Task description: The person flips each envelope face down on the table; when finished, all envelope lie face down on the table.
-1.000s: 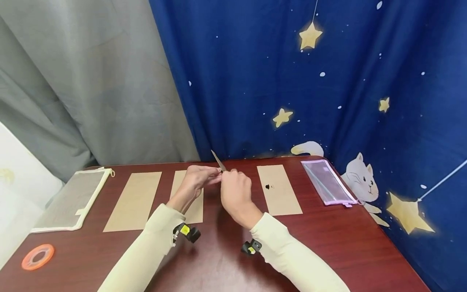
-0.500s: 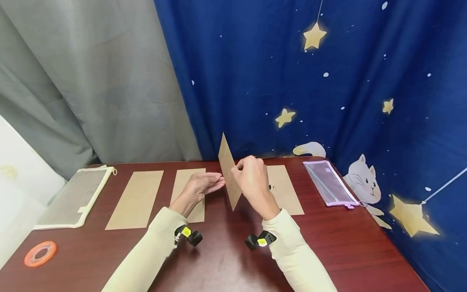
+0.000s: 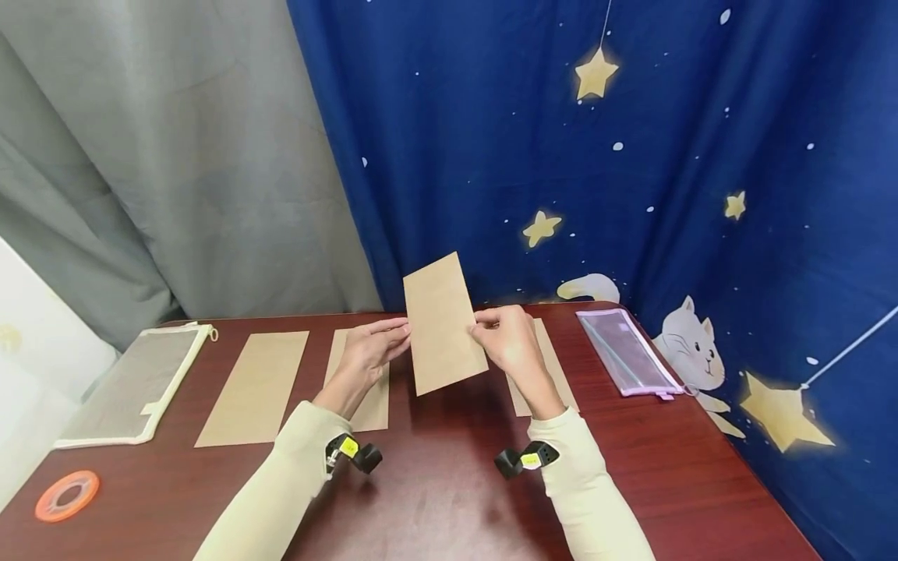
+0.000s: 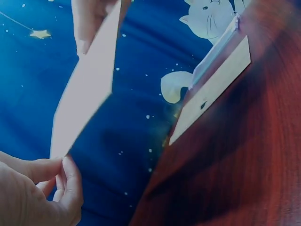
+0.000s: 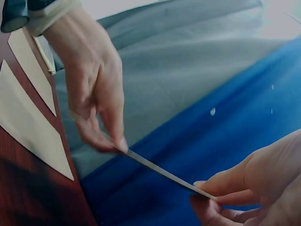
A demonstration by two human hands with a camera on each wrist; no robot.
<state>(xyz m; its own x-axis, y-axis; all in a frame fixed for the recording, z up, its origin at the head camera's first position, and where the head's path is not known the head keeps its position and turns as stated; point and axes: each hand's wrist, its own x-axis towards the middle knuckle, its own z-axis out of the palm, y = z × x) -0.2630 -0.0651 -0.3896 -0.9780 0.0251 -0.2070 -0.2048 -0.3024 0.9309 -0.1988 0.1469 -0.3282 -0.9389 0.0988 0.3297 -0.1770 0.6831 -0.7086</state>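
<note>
A plain tan rectangular card (image 3: 445, 323) is held up above the table, its broad face turned toward me and slightly tilted. My left hand (image 3: 363, 354) pinches its left edge between thumb and fingers. On the opposite edge, the thumb and fingers of my right hand (image 3: 510, 339) pinch it too. The right wrist view shows the card (image 5: 162, 170) nearly edge-on, stretched between both hands. Behind my right hand lies another tan card (image 3: 559, 382), partly covered; its small black mark (image 4: 203, 105) shows in the left wrist view.
Two more tan cards lie at left, one (image 3: 254, 389) in full view, the other (image 3: 373, 401) partly behind my left hand. A white-edged mesh pouch (image 3: 136, 386), an orange ring (image 3: 68, 496) and a purple zip pouch (image 3: 629, 351) rest on the dark red table (image 3: 435, 483).
The held card, first edge-on and mostly hidden by the hands, has swung round to face me. My right hand has moved to the right, and my left hand now pinches the left edge.
</note>
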